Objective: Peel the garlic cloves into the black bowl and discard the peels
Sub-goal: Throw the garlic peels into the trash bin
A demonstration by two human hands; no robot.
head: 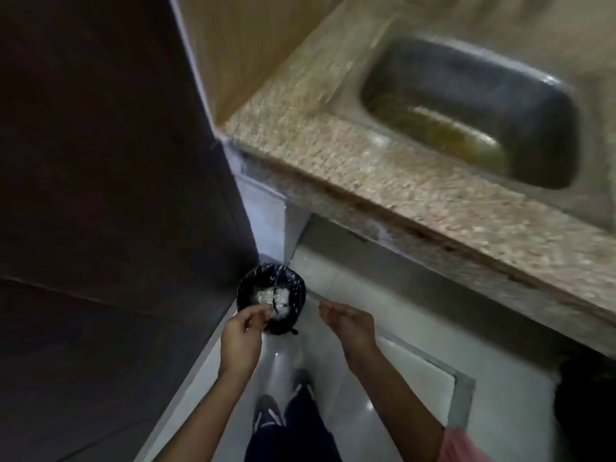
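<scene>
Broadly: speckled granite counter [383,181], polished and hard, with a steel sink [416,78] sunk into it, rounded corners, brownish stain along one wall. Dark matt panel [100,145] on the other side. Pale glossy tiled floor [383,378] between them.

Small round bin [248,281] stands in the floor's far corner, where the panel meets the counter's base. It is lined with a crinkled, shiny black bag.

Left hand [243,331] hangs over the bin's near rim, thumb and fingertips pinched on what looks like a pale scrap; blur prevents certainty. Right hand [350,323] is just beside the bin, fingers straight and loose, holding nothing.

Peels [271,296] lie as a whitish heap inside the liner. Judged papery, nearly weightless, brittle and prone to cling to damp skin or drift, so a fingertip pinch low over the opening suits, then a rub to shed them.

Black bowl and cloves are not in view.
</scene>
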